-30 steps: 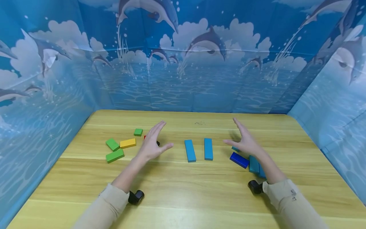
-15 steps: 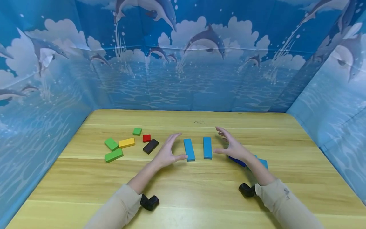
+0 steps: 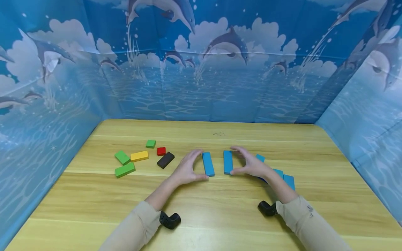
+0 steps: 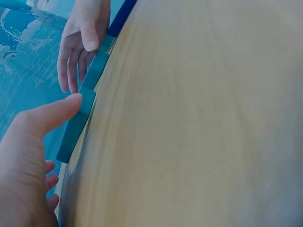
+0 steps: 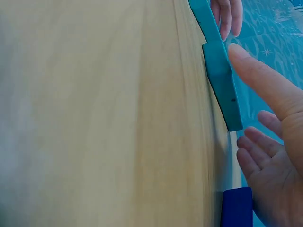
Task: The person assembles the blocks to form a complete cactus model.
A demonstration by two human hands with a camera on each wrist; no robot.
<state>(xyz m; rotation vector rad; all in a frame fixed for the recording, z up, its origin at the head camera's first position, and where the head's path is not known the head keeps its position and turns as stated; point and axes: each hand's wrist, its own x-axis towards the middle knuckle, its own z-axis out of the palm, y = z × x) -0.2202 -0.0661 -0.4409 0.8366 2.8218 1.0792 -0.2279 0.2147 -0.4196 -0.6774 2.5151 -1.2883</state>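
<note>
Two blue blocks, the left block (image 3: 208,164) and the right block (image 3: 228,162), lie flat and apart near the middle of the table (image 3: 201,212), their long sides running away from the person. They are not quite parallel: the gap narrows toward the near ends, so if pushed together they would probably meet at those ends first and one might swivel. The left hand (image 3: 185,169) is bowed beside the left block, thumb and fingers parted toward its near and far ends; the right hand (image 3: 252,165) mirrors it at the right block. Neither grip looks closed, and whether the skin touches is unclear — an early squeeze with only a thumb in contact could skew a block. Uneven pressure from the two sides might likewise leave the ends out of line. Farther right, the dark block (image 5: 236,208) lies close to the right hand, with pale blocks (image 3: 289,181) by the forearm; a low sweep of the wrist could knock them. On the other side, the black block (image 3: 165,160) and red block (image 3: 161,151) sit near the left hand — a wide outward swing might nudge them.
</note>
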